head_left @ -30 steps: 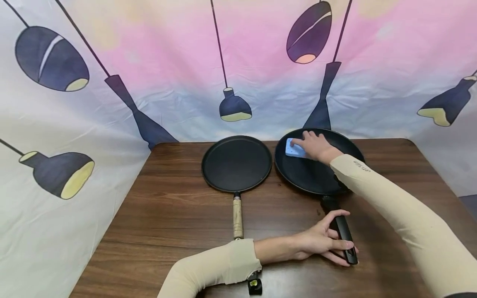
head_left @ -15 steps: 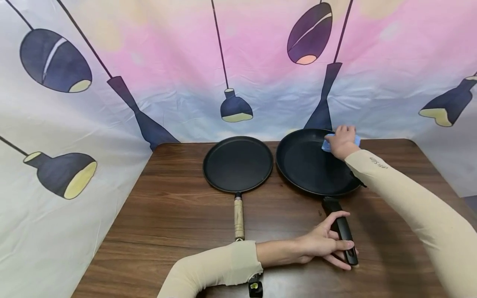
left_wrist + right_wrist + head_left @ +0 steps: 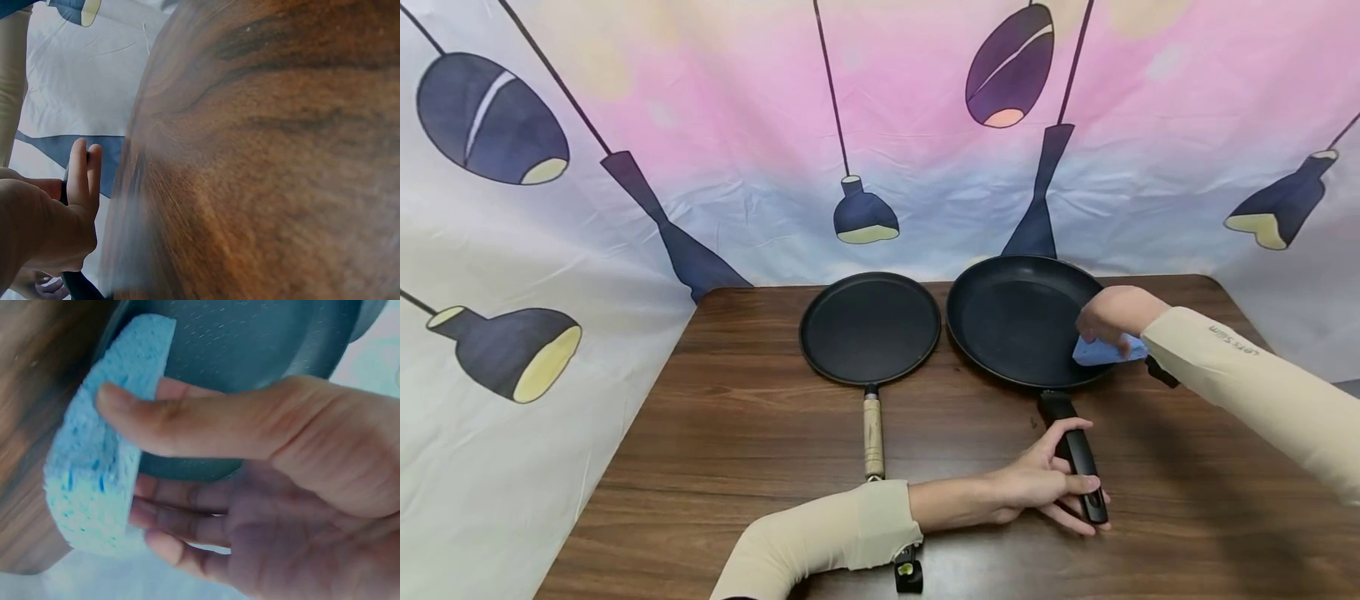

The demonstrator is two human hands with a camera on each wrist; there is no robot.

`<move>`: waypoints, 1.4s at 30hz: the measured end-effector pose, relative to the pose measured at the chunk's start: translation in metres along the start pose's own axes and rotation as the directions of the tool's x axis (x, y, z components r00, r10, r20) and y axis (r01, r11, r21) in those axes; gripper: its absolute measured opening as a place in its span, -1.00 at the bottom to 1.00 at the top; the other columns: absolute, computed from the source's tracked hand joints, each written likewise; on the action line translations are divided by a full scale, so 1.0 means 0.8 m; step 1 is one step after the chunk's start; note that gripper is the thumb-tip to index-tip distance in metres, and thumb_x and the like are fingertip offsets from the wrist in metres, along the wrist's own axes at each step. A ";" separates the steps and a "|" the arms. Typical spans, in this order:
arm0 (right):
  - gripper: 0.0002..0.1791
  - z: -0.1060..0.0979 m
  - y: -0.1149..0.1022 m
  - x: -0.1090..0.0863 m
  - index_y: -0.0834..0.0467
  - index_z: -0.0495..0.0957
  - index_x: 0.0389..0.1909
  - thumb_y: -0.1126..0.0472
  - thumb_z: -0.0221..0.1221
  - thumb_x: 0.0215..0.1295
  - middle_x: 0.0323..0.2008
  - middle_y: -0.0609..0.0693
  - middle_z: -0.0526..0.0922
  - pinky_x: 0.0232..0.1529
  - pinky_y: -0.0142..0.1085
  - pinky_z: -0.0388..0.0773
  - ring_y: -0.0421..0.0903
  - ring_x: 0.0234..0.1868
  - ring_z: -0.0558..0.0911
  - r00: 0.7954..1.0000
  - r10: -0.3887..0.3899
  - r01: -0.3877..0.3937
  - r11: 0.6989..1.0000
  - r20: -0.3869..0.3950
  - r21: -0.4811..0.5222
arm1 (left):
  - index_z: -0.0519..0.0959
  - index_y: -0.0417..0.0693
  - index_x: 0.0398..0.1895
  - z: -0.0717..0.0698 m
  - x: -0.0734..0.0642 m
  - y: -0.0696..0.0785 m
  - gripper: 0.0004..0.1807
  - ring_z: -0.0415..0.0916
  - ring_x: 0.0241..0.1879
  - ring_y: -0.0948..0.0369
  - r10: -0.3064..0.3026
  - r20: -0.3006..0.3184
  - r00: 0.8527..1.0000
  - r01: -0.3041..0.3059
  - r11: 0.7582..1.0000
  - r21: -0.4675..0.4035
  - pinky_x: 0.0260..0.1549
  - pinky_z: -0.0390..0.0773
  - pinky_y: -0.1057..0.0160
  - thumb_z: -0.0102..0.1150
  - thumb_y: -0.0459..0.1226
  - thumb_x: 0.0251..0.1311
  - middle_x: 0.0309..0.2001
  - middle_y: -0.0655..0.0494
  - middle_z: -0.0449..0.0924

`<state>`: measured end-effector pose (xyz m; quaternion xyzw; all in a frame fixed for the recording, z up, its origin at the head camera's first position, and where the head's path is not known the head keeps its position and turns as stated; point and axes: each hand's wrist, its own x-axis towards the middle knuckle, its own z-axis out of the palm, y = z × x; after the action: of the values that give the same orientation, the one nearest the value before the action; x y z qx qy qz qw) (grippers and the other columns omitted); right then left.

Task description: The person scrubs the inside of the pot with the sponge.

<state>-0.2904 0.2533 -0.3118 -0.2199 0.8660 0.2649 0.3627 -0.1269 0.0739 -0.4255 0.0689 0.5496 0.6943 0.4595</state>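
A large black frying pan (image 3: 1011, 321) lies at the table's back right, its black handle (image 3: 1080, 454) pointing toward me. My left hand (image 3: 1037, 485) grips that handle near its end, thumb on top and other fingers beneath. In the left wrist view, two fingertips (image 3: 85, 169) stick up beside the handle. My right hand (image 3: 1120, 310) pinches a blue sponge (image 3: 1093, 352) at the pan's right rim. Close up in the right wrist view, the thumb lies on one face of the sponge (image 3: 103, 444), with the other fingers behind it.
Left of the frying pan lies a flat black griddle pan (image 3: 871, 329) with a light wooden handle (image 3: 873, 437). Both sit on a dark wooden table (image 3: 737, 400). Behind hangs a cloth backdrop (image 3: 760, 125) printed with lamps. A small black device (image 3: 908, 571) hangs below my left wrist.
My right hand has swept the sponge from the pan's left side across its far edge, then down along the right rim toward me. The left hand stays on the handle.
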 end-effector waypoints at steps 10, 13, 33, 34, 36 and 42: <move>-0.47 -0.011 -0.003 0.008 -0.10 0.55 0.17 0.31 0.44 0.21 0.22 0.22 0.43 0.03 0.05 0.70 0.14 0.05 0.55 0.984 -0.159 0.115 0.915 0.084 0.386 | 0.22 0.49 0.34 -0.001 0.003 0.001 -0.32 0.57 0.07 -0.45 -0.009 0.022 1.000 0.009 1.000 -0.025 0.05 0.59 -0.36 0.03 -0.51 0.45 -0.11 -0.16 0.72; -0.45 -0.017 -0.005 0.015 -0.04 0.49 0.23 0.37 0.37 0.27 0.34 0.30 0.30 0.21 0.11 0.61 0.21 0.22 0.47 0.953 -0.292 0.215 0.842 0.085 0.494 | 0.21 0.49 0.34 -0.002 0.004 0.003 -0.33 0.55 0.10 -0.46 -0.012 0.039 0.999 0.013 0.999 -0.038 0.07 0.57 -0.37 0.02 -0.51 0.46 -0.09 -0.18 0.71; -0.40 -0.013 -0.056 0.072 0.14 0.23 0.43 0.12 0.22 0.48 -0.06 0.23 0.59 -0.16 -0.18 0.55 -0.01 -0.16 0.59 0.835 -0.271 0.527 0.645 -0.478 0.554 | 0.21 0.48 0.35 -0.010 0.008 0.005 -0.32 0.55 0.11 -0.45 0.000 0.084 0.996 0.002 1.000 -0.019 0.09 0.55 -0.38 0.03 -0.50 0.46 -0.03 -0.22 0.71; -0.40 -0.014 -0.060 0.076 0.13 0.24 0.41 0.13 0.24 0.47 -0.04 0.24 0.57 -0.14 -0.17 0.54 0.00 -0.12 0.57 0.826 -0.235 0.517 0.678 -0.512 0.523 | 0.21 0.47 0.35 -0.010 0.008 0.005 -0.32 0.56 0.10 -0.44 0.001 0.083 0.997 0.000 1.000 -0.019 0.08 0.55 -0.38 0.04 -0.51 0.45 -0.03 -0.22 0.71; -0.39 -0.017 -0.068 0.085 0.13 0.23 0.38 0.15 0.27 0.43 -0.02 0.29 0.53 -0.12 -0.10 0.53 0.08 -0.11 0.56 0.810 -0.169 0.482 0.736 -0.562 0.475 | 0.21 0.47 0.35 -0.010 0.008 0.004 -0.31 0.57 0.09 -0.43 -0.001 0.078 0.997 0.003 1.000 -0.021 0.07 0.55 -0.39 0.04 -0.52 0.44 -0.05 -0.21 0.71; -0.37 -0.023 -0.075 0.117 0.08 0.28 0.38 0.23 0.32 0.38 0.15 0.40 0.42 -0.07 0.12 0.62 0.32 0.10 0.51 0.774 0.032 0.235 0.913 -0.633 0.334 | 0.26 0.43 0.29 -0.007 0.009 0.003 -0.31 0.59 0.08 -0.41 -0.019 0.054 0.998 0.021 0.999 -0.039 0.04 0.58 -0.38 0.08 -0.57 0.39 -0.14 -0.18 0.68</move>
<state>-0.3253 0.1787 -0.3885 -0.2649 0.9582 -0.0237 0.1053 -0.1360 0.0750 -0.4289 0.0727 0.5240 0.6982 0.4823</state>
